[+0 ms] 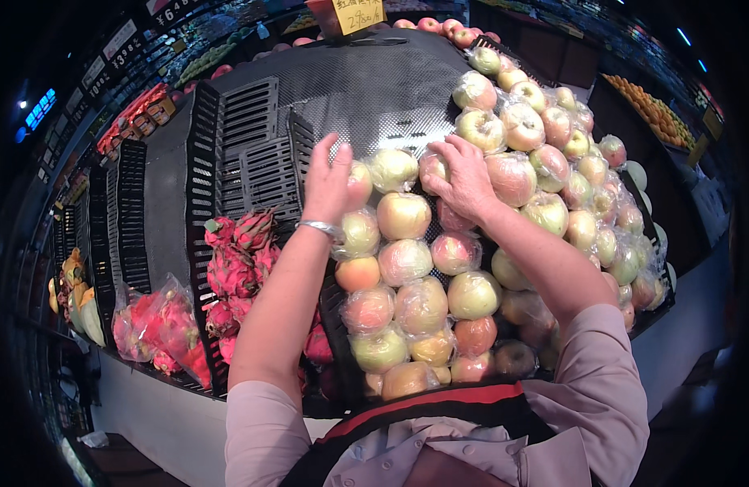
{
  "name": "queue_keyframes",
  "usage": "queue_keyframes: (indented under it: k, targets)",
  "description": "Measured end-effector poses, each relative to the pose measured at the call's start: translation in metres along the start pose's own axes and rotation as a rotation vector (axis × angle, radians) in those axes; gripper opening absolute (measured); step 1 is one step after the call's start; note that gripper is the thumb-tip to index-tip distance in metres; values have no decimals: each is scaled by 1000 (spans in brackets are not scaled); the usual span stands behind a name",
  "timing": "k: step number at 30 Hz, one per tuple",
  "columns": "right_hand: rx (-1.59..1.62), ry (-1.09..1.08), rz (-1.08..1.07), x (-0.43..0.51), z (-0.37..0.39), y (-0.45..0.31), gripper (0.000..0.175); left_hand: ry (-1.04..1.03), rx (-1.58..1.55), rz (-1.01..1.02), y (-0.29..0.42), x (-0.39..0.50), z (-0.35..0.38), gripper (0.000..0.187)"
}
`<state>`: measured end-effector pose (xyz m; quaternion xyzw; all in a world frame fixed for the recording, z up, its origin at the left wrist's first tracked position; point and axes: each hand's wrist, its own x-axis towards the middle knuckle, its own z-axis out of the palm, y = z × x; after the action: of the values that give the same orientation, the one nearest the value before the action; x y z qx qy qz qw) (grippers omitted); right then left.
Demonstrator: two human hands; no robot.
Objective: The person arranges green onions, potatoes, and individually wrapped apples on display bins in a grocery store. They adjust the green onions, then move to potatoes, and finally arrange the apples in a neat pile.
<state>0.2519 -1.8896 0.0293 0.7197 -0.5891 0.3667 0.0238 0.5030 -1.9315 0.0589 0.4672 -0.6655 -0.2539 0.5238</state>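
Observation:
My right hand (462,176) curls over a plastic-wrapped apple (433,169) at the upper end of a row, with thumb and fingers around it. On the left, my left hand (327,189) is raised with thumb and fingers apart, its palm side against or very near another apple (358,184). Between the two hands sits a pale yellow-green wrapped apple (394,170). Below them, rows of apples, many in clear film, run down to my apron (435,406), including a wrapped yellow-pink apple (403,215). A metal bracelet (321,227) is on my left wrist.
A black mesh display surface (374,85) slopes up behind the apples. Slotted black dividers (202,182) stand to the left, beside dragon fruit (233,271) and bagged dragon fruit (161,329). More wrapped apples (523,125) are heaped at right. A yellow price card (359,15) stands at the top.

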Motion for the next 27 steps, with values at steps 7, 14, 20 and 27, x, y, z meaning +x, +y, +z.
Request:
queue_keyframes:
  k: [7,14,20,27]
  targets:
    - [143,-157,-78,42,-23,-30,60,162,279,272,-21,7,-43,55]
    - [-133,-757,-125,93,-6,-64,82,-147,-447,-302,-42,-9,-58,67]
    - [-291,-557,-99,73,1,-74,74,-183,-738,-382,-39,-18,-46,66]
    - [-108,-416,-299,73,18,-90,74,-138,-643,-364,-31,-18,-39,66]
